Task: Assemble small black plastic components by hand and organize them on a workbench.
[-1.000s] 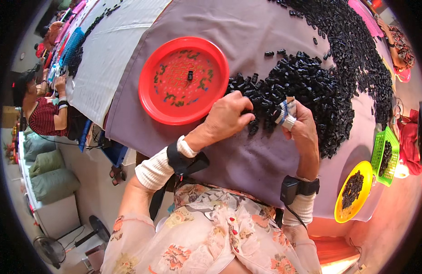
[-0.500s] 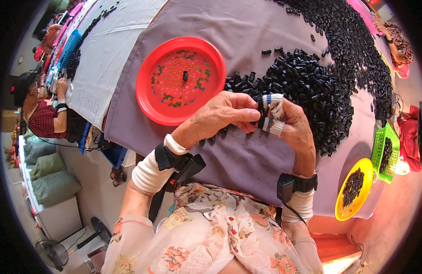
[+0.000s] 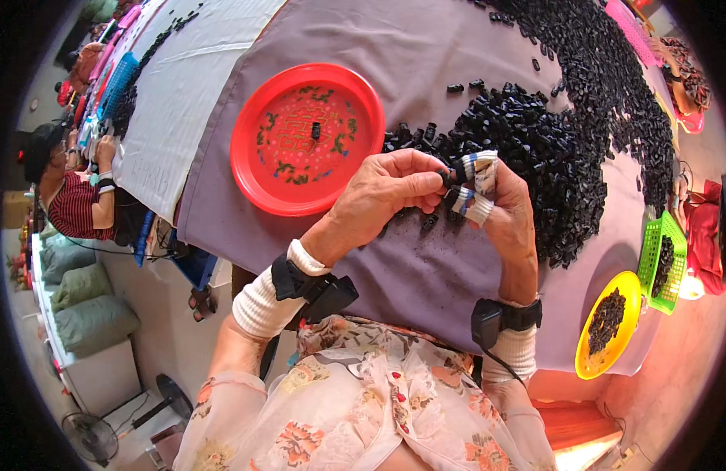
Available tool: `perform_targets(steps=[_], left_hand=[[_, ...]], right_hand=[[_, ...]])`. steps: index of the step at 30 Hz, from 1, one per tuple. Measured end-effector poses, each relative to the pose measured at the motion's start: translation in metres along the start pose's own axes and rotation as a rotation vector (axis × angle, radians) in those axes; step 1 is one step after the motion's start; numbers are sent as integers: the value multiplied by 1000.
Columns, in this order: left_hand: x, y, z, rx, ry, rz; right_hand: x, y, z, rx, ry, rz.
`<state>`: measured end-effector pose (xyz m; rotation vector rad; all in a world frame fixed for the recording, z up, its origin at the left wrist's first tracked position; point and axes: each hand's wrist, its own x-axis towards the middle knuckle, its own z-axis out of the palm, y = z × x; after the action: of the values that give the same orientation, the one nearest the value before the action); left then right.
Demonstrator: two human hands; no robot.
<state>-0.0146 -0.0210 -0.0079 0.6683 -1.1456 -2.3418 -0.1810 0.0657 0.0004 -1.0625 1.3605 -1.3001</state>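
My left hand (image 3: 376, 195) pinches a small black plastic piece (image 3: 444, 178) between thumb and fingertips. Facing it closely, my right hand (image 3: 510, 220) has its thumb and forefinger, wrapped in white striped cloth finger covers, bent around small black plastic as well. The fingers partly hide what they hold. Right behind my hands lies a big heap of similar black pieces (image 3: 528, 157) on the greyish-purple cloth (image 3: 426, 275). To the left of them stands a round red tray (image 3: 249, 169) with a printed pattern and a single black piece (image 3: 316, 131) in it.
A yellow plate (image 3: 631, 318) with dark bits and a green basket (image 3: 680, 275) stand at the right edge. More black pieces (image 3: 606, 86) spread along the far right. A person (image 3: 80, 192) in a striped top sits at the left; another person's arm (image 3: 681, 90) shows far right.
Both hands have moved slightly up and away from me, still close together, with the black piece between my left fingertips showing more. The red tray sits slightly further left in view.
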Motion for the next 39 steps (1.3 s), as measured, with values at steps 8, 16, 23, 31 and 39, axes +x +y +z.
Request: perform_targets(steps=[8, 16, 23, 31, 39], left_hand=[[-1, -3, -2, -271, -48, 25], [-4, -5, 1, -314, -24, 39], [-7, -2, 3, -297, -13, 22], [-8, 3, 10, -144, 61, 2], [-8, 1, 10, -179, 68, -34]], right_hand=[[-1, -3, 4, -32, 44, 13], [-2, -6, 9, -33, 38, 14], [-2, -6, 11, 39, 38, -63], [-2, -6, 13, -8, 47, -35], [-2, -6, 11, -102, 14, -53]])
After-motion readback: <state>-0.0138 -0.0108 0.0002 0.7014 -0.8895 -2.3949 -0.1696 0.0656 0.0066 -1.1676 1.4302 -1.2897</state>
